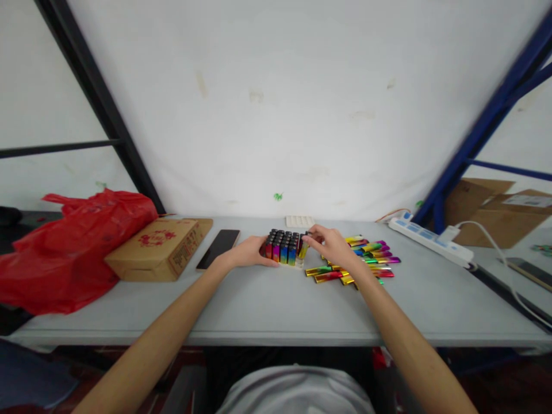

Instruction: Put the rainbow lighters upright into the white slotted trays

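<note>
the standing lighters are packed side by side in a pale tray on the grey counter. they have black tops and shiny bodies in red, pink, blue and gold. the left hand is curled around the left end of the tray, thumb in front; the fingers behind are partly hidden, but they look closed on it. the right hand has its thumb and fingers pinched near the top of a gold lighter at the tray's right end. a pile of loose lighters lies flat, some on top of others, just beside the right hand and partly under that arm.

each lighter looks light and stiff, so it should not bend or squash. the shiny skin may be slippery, and a lighter could spin if held by one edge. a soft pinch on two flat sides, just under the black top, seems best. pressing on the top is not a good idea. the tray looks thin and light, and it may slide or tip if bumped, so hold it low at one end. the full bunch should weigh more than one lighter.
</note>
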Available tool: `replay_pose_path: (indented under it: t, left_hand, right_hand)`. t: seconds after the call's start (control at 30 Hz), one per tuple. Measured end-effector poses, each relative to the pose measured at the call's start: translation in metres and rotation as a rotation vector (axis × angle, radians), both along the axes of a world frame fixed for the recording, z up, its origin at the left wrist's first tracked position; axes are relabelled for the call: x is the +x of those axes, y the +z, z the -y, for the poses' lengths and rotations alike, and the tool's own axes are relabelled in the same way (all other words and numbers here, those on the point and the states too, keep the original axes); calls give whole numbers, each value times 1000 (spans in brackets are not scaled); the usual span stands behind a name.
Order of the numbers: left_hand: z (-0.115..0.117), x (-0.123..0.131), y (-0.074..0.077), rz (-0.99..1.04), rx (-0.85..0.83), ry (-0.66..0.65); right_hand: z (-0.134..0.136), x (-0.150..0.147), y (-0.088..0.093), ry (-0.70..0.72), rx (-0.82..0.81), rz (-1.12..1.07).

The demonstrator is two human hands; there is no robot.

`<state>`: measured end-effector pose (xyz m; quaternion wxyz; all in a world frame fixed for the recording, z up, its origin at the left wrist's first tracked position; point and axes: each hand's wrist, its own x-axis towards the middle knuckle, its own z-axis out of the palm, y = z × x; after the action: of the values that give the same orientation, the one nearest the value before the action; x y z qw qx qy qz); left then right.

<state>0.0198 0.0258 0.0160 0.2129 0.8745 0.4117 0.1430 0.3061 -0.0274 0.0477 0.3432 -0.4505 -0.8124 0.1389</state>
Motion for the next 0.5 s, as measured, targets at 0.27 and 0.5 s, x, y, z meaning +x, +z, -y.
replay_pose_path:
  t: [0.27,0.5]
  left_hand:
    - [0,0,1,7,-4,-9]
    - [3,1,2,14,-10,14]
  right_hand:
    - [-2,3,-5,84,-158,1]
    - [-5,6,-6,123,-184,71]
